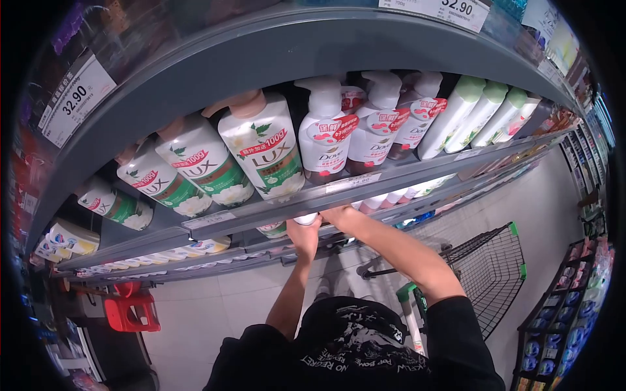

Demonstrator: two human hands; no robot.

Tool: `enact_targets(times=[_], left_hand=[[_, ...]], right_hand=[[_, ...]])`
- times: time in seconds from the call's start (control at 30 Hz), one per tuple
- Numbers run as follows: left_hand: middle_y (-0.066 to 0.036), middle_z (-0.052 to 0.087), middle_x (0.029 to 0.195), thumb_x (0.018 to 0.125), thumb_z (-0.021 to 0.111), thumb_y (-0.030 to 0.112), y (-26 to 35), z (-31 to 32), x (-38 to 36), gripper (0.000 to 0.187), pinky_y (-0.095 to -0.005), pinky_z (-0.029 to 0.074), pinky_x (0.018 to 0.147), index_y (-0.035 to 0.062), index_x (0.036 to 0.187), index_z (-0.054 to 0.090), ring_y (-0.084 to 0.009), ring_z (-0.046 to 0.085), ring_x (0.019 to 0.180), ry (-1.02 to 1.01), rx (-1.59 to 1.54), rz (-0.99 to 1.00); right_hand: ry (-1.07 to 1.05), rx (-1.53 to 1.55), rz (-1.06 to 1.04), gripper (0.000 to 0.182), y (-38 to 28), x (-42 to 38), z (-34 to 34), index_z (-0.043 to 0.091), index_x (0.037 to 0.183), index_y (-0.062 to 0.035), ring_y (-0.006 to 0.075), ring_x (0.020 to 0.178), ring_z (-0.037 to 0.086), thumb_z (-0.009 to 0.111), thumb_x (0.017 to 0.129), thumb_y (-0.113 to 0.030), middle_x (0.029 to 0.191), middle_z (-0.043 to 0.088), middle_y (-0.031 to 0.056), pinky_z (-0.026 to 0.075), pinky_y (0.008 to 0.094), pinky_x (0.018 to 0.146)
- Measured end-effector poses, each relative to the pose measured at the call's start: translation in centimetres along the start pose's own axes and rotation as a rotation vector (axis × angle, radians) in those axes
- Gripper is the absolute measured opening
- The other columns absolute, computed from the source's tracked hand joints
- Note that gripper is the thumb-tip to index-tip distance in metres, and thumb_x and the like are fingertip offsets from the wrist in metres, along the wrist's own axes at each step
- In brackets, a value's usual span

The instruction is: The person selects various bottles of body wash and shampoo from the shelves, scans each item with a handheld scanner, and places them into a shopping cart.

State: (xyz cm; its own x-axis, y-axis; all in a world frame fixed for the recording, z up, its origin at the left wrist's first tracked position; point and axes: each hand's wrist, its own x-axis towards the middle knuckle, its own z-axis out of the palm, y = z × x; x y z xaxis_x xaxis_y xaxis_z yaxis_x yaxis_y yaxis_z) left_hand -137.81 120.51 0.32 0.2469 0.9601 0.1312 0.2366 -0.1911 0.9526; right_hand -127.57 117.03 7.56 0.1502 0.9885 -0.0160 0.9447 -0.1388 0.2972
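White item [305, 220] in left hand [304, 236], below shelf lip [267, 212]

The left hand's fingers are curled around the white item. The right hand [337, 214] is close at its right; its fingers are partly hidden, so their opening and any grip cannot be told. On the shelf beyond stand LUX pump bottles [266, 150] at left, Dove pump bottles [324, 146] right of these, and green-capped bottles [454, 120] farther right. The shelf lip passes close over both hands and partly covers the item. Open floor [215, 309] extends at near left; a wire trolley [486, 270] occupies the near right. The floor is pale tile. A red stool [120, 314] stands at left, and a stocked rack [554, 319] borders the aisle at right.
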Motion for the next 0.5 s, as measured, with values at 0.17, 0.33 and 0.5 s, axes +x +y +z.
enact_targets(times=[0.17, 0.33, 0.5], left_hand=[[-0.017, 0.065, 0.108, 0.058, 0.085, 0.01, -2.7, 0.9, 0.4, 0.067, -0.0385, 0.048, 0.088, 0.0015, 0.116, 0.054, -0.0311, 0.063, 0.099, -0.025, -0.017, 0.034], [-0.018, 0.067, 0.103, 0.056, 0.086, 0.01, -4.1, 0.4, 1.3, 0.062, -0.0381, 0.049, 0.088, -0.0007, 0.11, 0.057, -0.0337, 0.065, 0.096, -0.096, -0.022, 0.064], [-0.02, 0.063, 0.112, 0.057, 0.085, 0.006, -4.1, 0.6, 1.4, 0.074, -0.0392, 0.047, 0.092, -0.002, 0.122, 0.049, -0.0328, 0.062, 0.105, -0.173, -0.111, 0.114]], right_hand=[[0.001, 0.226, 0.066, 0.034, 0.4, 1.1, 1.3, 0.063, 0.116, -0.0066, 0.0299, 0.113, 0.058, 0.055, 0.087, -0.021, 0.121, 0.063, 0.0107, 0.043, 0.0469, 0.094], [0.008, 0.47, 0.126, 0.034, 0.9, 1.7, 2.1, 0.063, 0.116, -0.0064, 0.0302, 0.115, 0.057, 0.055, 0.087, -0.021, 0.123, 0.062, 0.0109, 0.043, 0.0473, 0.095], [0.036, 0.656, 0.186, 0.033, 1.1, 1.7, 2.1, 0.063, 0.116, -0.0063, 0.0304, 0.116, 0.056, 0.055, 0.088, -0.021, 0.124, 0.061, 0.011, 0.043, 0.0475, 0.095]])
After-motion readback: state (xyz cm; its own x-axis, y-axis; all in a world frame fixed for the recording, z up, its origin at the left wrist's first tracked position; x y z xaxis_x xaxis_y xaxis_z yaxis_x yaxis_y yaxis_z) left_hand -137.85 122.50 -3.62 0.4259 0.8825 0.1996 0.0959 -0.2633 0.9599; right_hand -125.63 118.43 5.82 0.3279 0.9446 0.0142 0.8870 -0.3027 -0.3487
